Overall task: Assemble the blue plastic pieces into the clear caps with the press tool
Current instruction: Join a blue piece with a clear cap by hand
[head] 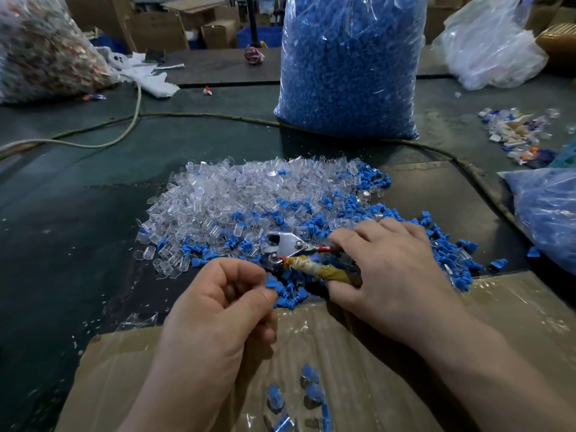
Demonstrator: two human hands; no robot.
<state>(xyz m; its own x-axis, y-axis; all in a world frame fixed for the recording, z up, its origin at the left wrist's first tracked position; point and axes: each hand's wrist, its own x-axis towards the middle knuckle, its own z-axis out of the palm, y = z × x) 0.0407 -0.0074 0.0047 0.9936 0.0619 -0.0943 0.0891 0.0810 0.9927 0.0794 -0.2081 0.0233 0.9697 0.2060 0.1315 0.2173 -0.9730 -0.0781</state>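
Head view. Loose clear caps (249, 194) lie in a broad heap at the middle of the dark green table (78, 238): small, transparent, ribbed cylinders. Blue plastic pieces (352, 207), short stepped plugs, are mixed into the heap's right and near edges.

The left hand (218, 310) pinches a single blue piece (271, 282) between thumb and forefinger, the other fingers curled into the palm, just in front of the heap. The right hand (392, 269) grips the press tool (286, 244), fingers wrapped over its two handles, one red, one bound in yellowed tape. The tool's metal head lies on the heap's near edge, pointing left.

The handle ends are hidden under the right palm. Whether the tool's jaws hold a cap cannot be made out. A tall bag of blue pieces (349, 63) stands behind, its top cut off. In the film-lined cardboard box (514, 307) nearest the camera, blue-and-clear parts (311, 391) appear blurred, some cut off by the lower edge.
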